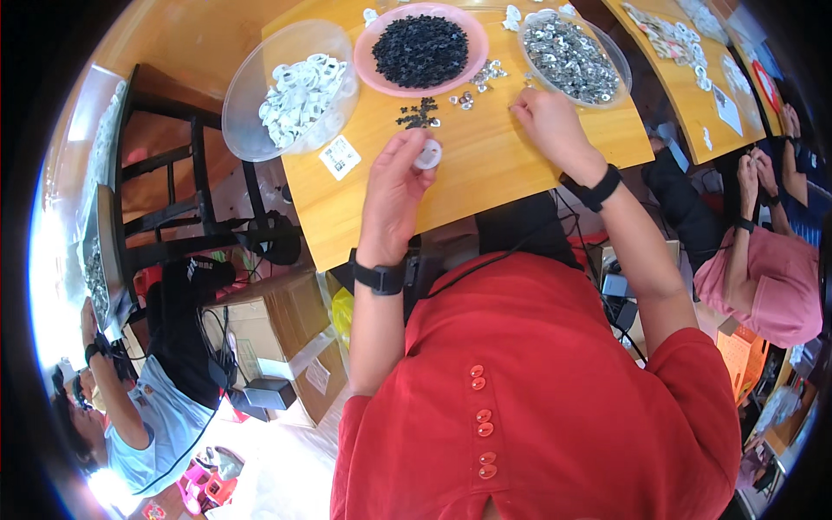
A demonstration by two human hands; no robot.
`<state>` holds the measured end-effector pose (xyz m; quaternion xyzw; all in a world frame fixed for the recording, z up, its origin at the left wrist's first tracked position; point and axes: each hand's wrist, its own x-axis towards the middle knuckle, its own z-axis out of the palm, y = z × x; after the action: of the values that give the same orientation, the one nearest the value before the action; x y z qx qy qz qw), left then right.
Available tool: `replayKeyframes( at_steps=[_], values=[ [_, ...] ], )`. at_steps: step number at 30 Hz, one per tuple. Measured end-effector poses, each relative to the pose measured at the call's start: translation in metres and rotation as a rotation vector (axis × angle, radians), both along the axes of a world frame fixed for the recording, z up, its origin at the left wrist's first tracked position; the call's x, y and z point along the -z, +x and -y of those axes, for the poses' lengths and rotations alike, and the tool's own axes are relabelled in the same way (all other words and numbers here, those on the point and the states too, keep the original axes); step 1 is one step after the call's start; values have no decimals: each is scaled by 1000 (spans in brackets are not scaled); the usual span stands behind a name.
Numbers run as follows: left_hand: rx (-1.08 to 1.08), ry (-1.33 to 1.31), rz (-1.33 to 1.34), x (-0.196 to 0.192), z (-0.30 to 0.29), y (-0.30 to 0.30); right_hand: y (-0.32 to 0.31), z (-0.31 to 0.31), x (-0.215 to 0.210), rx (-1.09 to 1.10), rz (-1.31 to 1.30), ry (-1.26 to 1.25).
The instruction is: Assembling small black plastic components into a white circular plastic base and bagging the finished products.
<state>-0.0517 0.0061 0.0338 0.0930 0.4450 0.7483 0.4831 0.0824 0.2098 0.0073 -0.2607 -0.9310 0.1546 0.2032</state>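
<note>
Between the thumb and fingers of my left hand [390, 191] is a small round white plastic piece [429, 154] with an opening in it. My right hand [555, 130] hovers over the wooden table [472, 186], just below a clear bowl of small shiny metal parts [572, 61]. Its fingertips are pinched together, and whatever may be in them is too small to see. Loose black star-shaped pieces [418, 114] lie in front of my left hand. A few loose metal parts [490, 73] lie between the hands, farther back.
A pink basin [482, 68] heaped with black pieces stands at the back, left of the metal parts. Farther left is a clear bowl [238, 113] of white pieces, with a printed label [339, 157] near it. Co-workers sit left and right; a black metal frame [195, 165] stands left.
</note>
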Motion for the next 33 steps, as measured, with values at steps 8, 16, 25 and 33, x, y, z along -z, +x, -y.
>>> replayKeyframes(
  at_steps=[8, 16, 25, 33],
  values=[
    [70, -149, -292, -11, -24, 14, 1, 30, -53, -249, -149, -1167],
    [-15, -159, -319, -11, -21, 22, -5, 34, -58, -349, -87, -1288],
    [-178, -110, -338, -10, -20, 27, -13, 57, -55, -213, -382, -1100],
    [-258, -94, -321, -10, -17, 27, -20, 74, -67, -237, -377, -747]
  ],
)
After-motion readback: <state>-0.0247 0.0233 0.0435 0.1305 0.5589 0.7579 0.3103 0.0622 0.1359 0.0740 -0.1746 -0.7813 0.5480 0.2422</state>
